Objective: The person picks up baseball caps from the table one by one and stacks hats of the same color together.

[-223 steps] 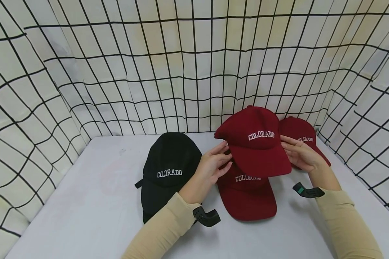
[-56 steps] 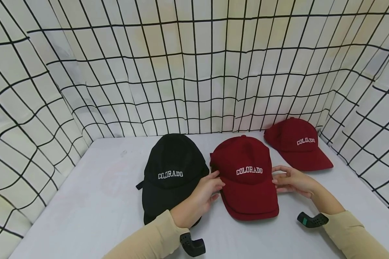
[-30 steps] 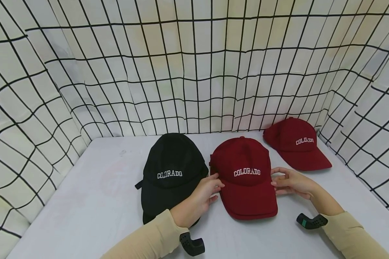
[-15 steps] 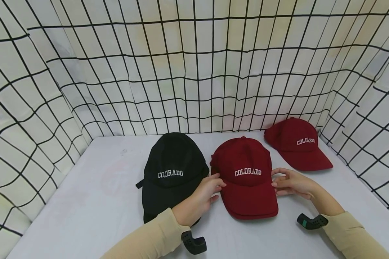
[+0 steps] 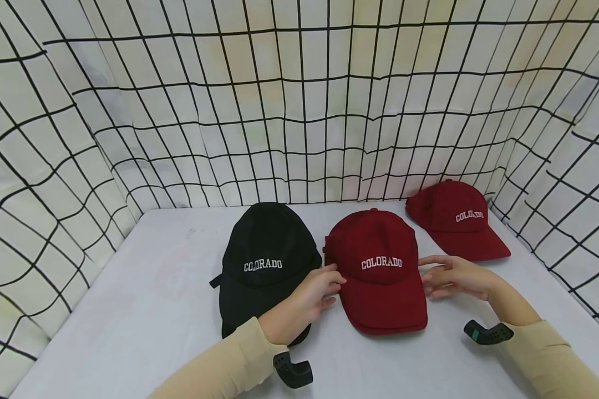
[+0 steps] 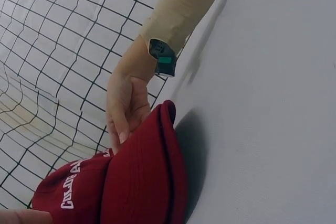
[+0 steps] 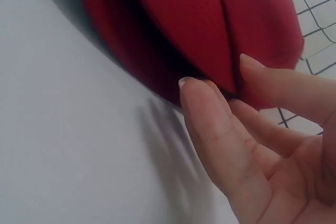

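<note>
Two dark red baseball caps are stacked at the middle right of the table; the upper cap (image 5: pixel 381 296) shows white COLORADO lettering. The lower cap's brim (image 7: pixel 105 30) shows beneath it in the right wrist view. My left hand (image 5: pixel 306 299) touches the stack's left edge with relaxed fingers, passing over a black baseball cap (image 5: pixel 259 238). On the stack's other side, my right hand (image 5: pixel 459 279) has loosely bent fingers at the brim's corner. Its thumb and fingers stand apart in the right wrist view. Neither hand visibly pinches the fabric.
Another red cap (image 5: pixel 451 221) sits in the back right corner, turned toward the right. A white cloth covers the table (image 5: pixel 145 310). Black wire grid panels (image 5: pixel 304 111) stand along the back and both sides.
Earlier, both hands held a red cap above another; it now lies stacked on that one. Since half a second ago, my right hand has shifted slightly right, its fingers loosening from the cap.
</note>
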